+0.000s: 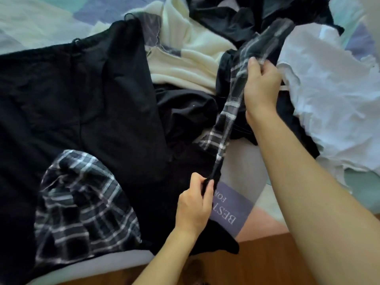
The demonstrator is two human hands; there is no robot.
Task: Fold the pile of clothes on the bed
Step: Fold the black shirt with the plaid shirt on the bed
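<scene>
Plaid strip (228, 112) is stretched taut between the left hand (194, 208) and right hand (261, 83), each grip pinching an end, while beyond the right grip the pile (205, 64) on the bed (30, 21) looks barely touched.

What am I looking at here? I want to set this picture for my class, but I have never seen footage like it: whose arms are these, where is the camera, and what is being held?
There is no machine here. A person wears one wide-angle camera on the head, so you look forward and down along their own bare arms at a bed with a patchwork cover and a strip of wooden floor below it. The left hand pinches the near end of a long black-and-white plaid strip of cloth, and the right hand grips it higher up, so it runs stretched between them. On the bed lie unfolded clothes: a large black garment spread at the left, a crumpled plaid piece on it, a cream knit behind, and a white heap at the right.
</scene>
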